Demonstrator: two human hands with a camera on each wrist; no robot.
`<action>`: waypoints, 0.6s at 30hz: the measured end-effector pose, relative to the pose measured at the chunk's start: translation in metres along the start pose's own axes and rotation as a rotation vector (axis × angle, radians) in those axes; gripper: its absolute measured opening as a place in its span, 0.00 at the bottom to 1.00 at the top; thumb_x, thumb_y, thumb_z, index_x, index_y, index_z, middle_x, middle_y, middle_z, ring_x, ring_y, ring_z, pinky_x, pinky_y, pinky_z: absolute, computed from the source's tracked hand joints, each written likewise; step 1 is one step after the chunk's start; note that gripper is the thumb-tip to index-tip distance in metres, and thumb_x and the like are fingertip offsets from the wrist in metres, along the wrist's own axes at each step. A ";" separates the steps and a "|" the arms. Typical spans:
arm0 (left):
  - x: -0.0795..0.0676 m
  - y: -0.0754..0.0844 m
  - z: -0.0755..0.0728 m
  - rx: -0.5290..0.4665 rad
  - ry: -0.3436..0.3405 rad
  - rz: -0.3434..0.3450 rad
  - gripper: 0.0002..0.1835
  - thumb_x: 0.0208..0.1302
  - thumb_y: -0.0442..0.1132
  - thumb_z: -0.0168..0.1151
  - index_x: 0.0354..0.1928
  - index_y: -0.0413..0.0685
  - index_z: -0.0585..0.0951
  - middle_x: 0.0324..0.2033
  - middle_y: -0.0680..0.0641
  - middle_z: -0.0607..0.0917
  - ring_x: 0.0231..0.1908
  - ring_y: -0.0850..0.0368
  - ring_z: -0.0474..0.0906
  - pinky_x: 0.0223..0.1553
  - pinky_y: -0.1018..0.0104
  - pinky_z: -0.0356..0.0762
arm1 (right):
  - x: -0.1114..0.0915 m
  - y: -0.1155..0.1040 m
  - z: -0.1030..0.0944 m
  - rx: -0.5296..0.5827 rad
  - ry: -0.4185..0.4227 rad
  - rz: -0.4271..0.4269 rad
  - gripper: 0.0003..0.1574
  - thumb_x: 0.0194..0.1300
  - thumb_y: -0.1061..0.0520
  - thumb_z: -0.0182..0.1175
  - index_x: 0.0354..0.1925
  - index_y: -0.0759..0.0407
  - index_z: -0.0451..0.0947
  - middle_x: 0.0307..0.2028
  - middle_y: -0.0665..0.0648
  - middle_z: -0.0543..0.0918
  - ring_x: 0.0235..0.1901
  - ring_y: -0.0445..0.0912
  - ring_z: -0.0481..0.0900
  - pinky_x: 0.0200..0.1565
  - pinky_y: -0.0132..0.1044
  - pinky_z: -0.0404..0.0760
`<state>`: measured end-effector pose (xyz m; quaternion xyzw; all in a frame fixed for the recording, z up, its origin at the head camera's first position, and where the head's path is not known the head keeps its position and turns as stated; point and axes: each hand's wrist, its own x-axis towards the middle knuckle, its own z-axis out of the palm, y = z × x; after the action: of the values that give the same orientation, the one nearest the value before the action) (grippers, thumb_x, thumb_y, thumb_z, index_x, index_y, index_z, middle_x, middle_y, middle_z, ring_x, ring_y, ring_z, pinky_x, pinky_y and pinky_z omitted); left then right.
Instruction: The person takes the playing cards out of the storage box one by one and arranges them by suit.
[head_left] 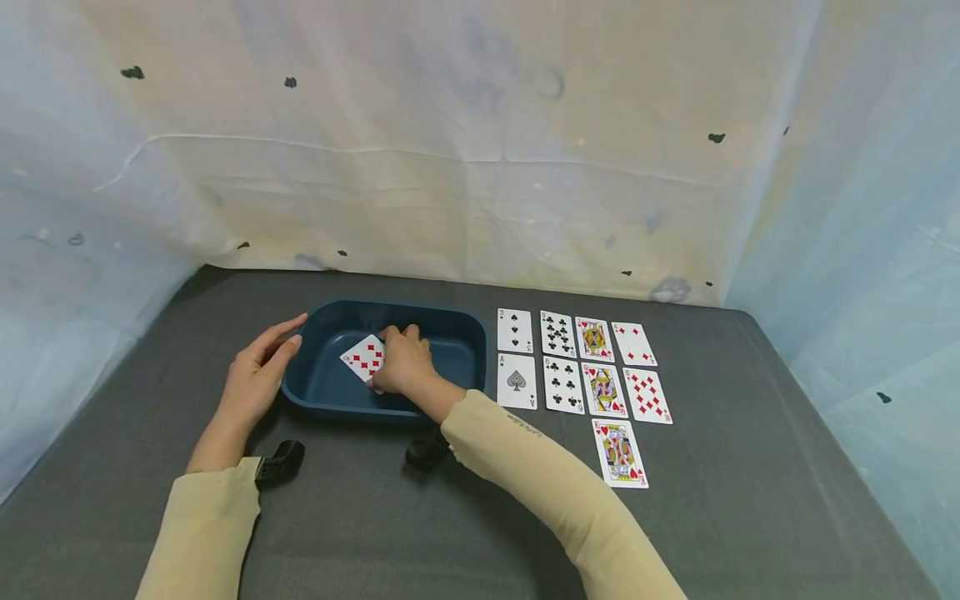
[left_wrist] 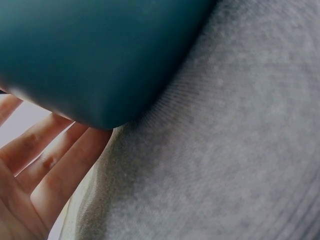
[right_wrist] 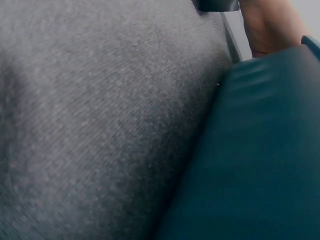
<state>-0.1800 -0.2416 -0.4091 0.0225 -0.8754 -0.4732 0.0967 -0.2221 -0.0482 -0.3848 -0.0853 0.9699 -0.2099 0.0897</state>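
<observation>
A dark blue tray [head_left: 459,354] sits on the grey cloth in the head view. Inside it, my right hand [head_left: 407,363] holds a diamond playing card [head_left: 362,358] by its edges, thumb at the near side and fingers at the far side. Part of that card is hidden under the hand. My left hand [head_left: 251,383] rests with extended fingers against the tray's left end. The left wrist view shows those fingers [left_wrist: 70,170] touching the outer wall of the tray [left_wrist: 100,65]. In the right wrist view the tray's side wall [right_wrist: 260,150] hides the right hand.
Right of the tray, face-up cards lie in columns by suit: spades [head_left: 516,382], clubs [head_left: 562,385], hearts [head_left: 619,454] and diamonds [head_left: 647,396]. Grey cloth [head_left: 360,517] covers the table. A pale patterned sheet [head_left: 450,200] hangs behind it.
</observation>
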 end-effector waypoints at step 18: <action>0.000 0.001 -0.001 0.018 -0.008 0.013 0.26 0.74 0.56 0.42 0.70 0.61 0.66 0.57 0.36 0.77 0.50 0.47 0.70 0.42 0.57 0.66 | -0.003 0.000 -0.007 0.130 -0.061 0.069 0.43 0.47 0.54 0.75 0.61 0.49 0.69 0.48 0.56 0.70 0.40 0.47 0.70 0.41 0.34 0.69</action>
<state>-0.1794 -0.2413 -0.4078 0.0157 -0.8802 -0.4646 0.0960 -0.2210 -0.0447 -0.3784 -0.0519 0.9534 -0.2664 0.1319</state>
